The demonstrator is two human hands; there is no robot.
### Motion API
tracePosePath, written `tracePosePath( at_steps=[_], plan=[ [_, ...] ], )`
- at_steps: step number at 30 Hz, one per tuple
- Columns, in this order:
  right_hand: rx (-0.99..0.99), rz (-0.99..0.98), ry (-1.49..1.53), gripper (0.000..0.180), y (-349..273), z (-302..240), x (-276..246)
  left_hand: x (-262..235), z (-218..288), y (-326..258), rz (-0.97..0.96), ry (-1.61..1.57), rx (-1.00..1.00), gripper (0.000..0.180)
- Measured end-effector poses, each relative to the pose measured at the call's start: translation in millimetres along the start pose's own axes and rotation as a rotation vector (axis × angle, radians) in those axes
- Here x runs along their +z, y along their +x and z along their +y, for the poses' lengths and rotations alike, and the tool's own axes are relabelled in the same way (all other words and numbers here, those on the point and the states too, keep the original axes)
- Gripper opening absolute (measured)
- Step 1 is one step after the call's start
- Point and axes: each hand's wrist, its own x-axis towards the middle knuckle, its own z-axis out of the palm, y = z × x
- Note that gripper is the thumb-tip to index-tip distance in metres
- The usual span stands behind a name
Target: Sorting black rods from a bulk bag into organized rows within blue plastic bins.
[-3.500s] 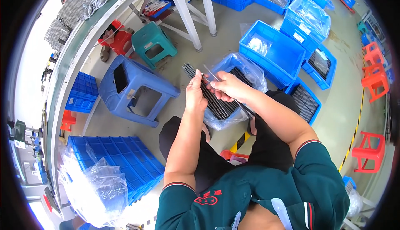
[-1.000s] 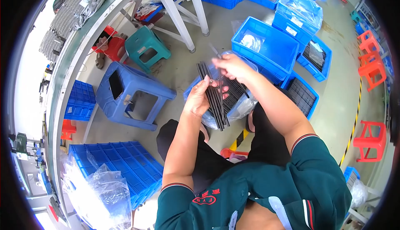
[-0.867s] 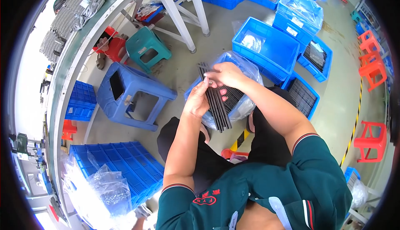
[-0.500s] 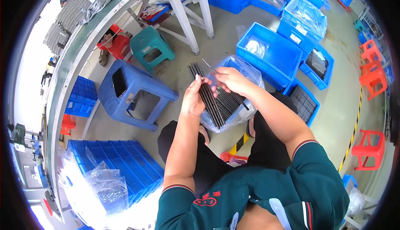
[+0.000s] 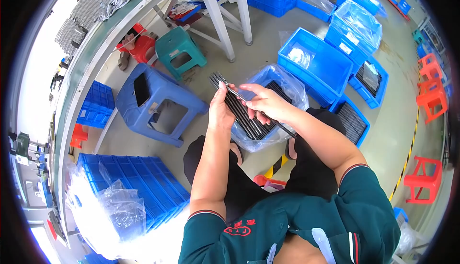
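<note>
My left hand [image 5: 222, 111] is closed around a bundle of thin dark rods [image 5: 245, 122], which slants from upper left to lower right. In my right hand [image 5: 269, 103] is a slim tool [image 5: 287, 130] with a metallic front part and a dark rear end. Its front lies across the upper part of the bundle, close to my left thumb; my right index finger is stretched out. Below both hands stands a blue bin lined with clear plastic [image 5: 299, 86], with many more dark rods [image 5: 278, 90] in it, partly covered by my hands.
A blue stool [image 5: 165, 89] with a black phone [image 5: 141, 89] stands at my left, a green stool [image 5: 179, 46] behind it. An open blue bin [image 5: 316, 63] and a crate of dark parts [image 5: 352, 120] are at the right. Stacked blue crates [image 5: 139, 178] sit near left beside a long table [image 5: 91, 58].
The tool in my right hand has dropped from pointing up above the bundle to lying across its upper end. The bundle has shifted slightly left and tilted more. My right index finger has straightened.
</note>
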Motion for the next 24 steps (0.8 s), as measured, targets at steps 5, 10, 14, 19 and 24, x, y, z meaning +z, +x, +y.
tracePosePath(
  at_steps=[5,10,14,19,24],
  plan=[
    [0.011,0.061,0.032,0.049,4,4,2,0,-5,2,0.013,0.012,0.034,0.025],
    [-0.057,0.141,0.094,0.05,20,10,3,5,-16,-1,-0.153,0.174,-0.085,0.03],
    [0.052,0.115,0.221,0.051,36,10,-8,8,-27,2,-0.14,0.119,-0.065,0.029],
    [0.175,-0.116,0.348,0.037,30,5,-14,-1,-18,13,0.114,0.093,-0.082,0.025],
    [0.231,0.021,0.034,0.064,12,7,-8,-3,-8,7,0.133,0.007,-0.059,0.025]
  ],
)
